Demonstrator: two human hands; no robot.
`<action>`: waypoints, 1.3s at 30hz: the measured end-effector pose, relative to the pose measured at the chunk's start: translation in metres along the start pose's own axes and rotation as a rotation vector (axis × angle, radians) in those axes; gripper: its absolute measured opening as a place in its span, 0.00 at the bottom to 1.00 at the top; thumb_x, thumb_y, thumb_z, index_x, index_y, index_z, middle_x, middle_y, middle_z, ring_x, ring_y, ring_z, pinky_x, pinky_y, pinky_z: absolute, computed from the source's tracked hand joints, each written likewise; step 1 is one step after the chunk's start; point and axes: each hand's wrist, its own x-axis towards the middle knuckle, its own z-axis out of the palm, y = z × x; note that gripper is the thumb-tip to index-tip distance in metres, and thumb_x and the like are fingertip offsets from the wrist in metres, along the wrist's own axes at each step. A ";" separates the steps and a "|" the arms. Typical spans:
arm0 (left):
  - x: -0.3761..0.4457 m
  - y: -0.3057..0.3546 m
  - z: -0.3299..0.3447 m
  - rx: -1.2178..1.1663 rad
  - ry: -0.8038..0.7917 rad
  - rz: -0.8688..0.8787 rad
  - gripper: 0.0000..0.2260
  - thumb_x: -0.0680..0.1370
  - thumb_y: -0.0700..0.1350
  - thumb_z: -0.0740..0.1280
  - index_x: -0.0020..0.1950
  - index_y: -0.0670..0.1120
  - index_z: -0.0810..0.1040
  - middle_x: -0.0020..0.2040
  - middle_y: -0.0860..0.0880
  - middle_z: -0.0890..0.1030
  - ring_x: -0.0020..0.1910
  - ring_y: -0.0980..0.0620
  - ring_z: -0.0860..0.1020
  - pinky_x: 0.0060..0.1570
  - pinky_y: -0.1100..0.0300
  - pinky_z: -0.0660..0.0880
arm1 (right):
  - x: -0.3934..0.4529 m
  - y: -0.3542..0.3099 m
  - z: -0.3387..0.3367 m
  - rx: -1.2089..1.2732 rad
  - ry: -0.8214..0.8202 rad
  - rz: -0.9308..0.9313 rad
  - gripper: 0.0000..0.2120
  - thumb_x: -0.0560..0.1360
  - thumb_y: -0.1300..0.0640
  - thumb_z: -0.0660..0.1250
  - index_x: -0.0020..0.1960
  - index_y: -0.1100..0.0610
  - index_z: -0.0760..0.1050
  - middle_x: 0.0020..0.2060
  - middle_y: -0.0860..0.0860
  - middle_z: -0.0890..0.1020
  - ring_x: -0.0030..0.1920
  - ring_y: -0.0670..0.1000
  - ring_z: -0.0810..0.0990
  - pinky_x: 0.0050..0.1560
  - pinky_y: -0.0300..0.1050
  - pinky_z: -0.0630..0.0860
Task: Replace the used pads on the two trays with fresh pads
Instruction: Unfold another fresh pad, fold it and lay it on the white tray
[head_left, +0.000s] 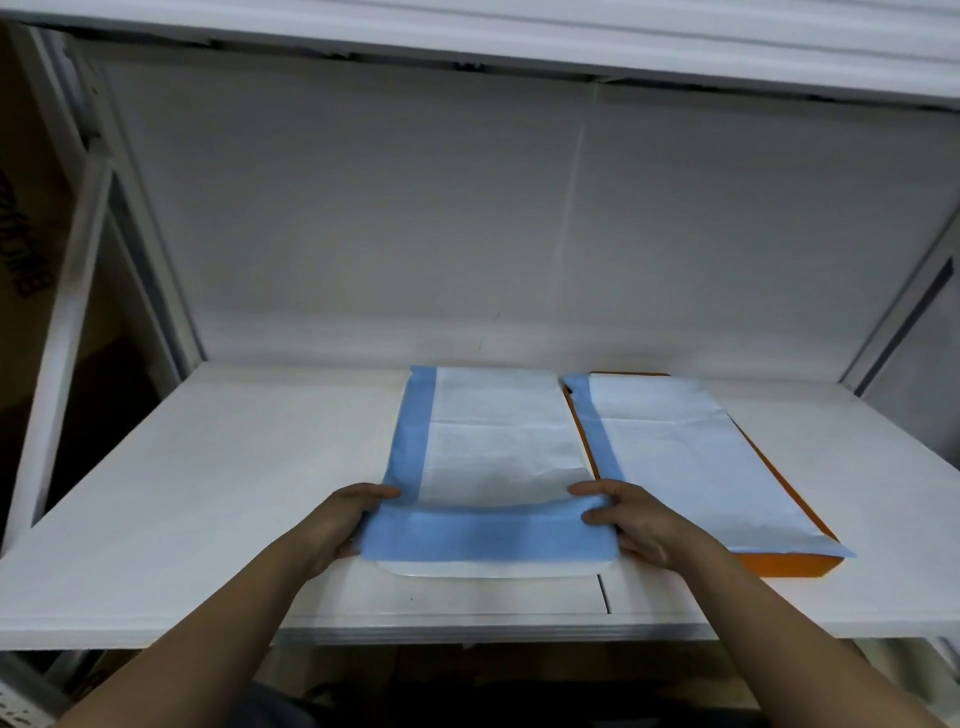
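Two trays lie side by side on the white shelf (218, 499). The left one is a white tray (493, 570), only its near rim showing under a white pad with blue borders (498, 441). My left hand (348, 519) pinches that pad's near left corner and my right hand (634, 525) pinches its near right corner, both on the blue front border, which is slightly lifted. To the right, an orange tray (779, 564) carries a second white and blue pad (685, 457) lying flat, untouched by either hand.
The shelf has a white back wall (467, 218) and another shelf board (519, 36) overhead. White metal uprights (67, 322) stand at the left, with a cardboard box behind them. A seam (605, 592) runs through the shelf surface near its front edge.
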 end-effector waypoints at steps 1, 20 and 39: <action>0.002 0.000 -0.001 0.051 -0.005 0.011 0.12 0.78 0.40 0.61 0.53 0.52 0.81 0.53 0.48 0.80 0.48 0.50 0.77 0.45 0.59 0.73 | 0.000 -0.001 0.001 -0.013 -0.002 0.000 0.16 0.73 0.71 0.65 0.55 0.54 0.78 0.52 0.54 0.79 0.54 0.54 0.78 0.62 0.51 0.74; 0.008 -0.020 0.019 1.353 0.546 0.780 0.15 0.50 0.35 0.77 0.30 0.46 0.76 0.35 0.46 0.73 0.32 0.44 0.73 0.35 0.58 0.62 | 0.007 0.017 0.013 -1.480 0.556 -0.640 0.18 0.53 0.67 0.80 0.38 0.60 0.76 0.36 0.56 0.74 0.27 0.54 0.73 0.22 0.41 0.64; 0.012 -0.010 0.025 1.646 0.181 0.778 0.20 0.72 0.50 0.68 0.63 0.47 0.72 0.58 0.47 0.73 0.56 0.46 0.74 0.44 0.56 0.60 | 0.007 0.022 0.011 -1.737 0.251 -0.659 0.21 0.65 0.48 0.71 0.55 0.55 0.73 0.50 0.52 0.75 0.50 0.53 0.76 0.46 0.46 0.69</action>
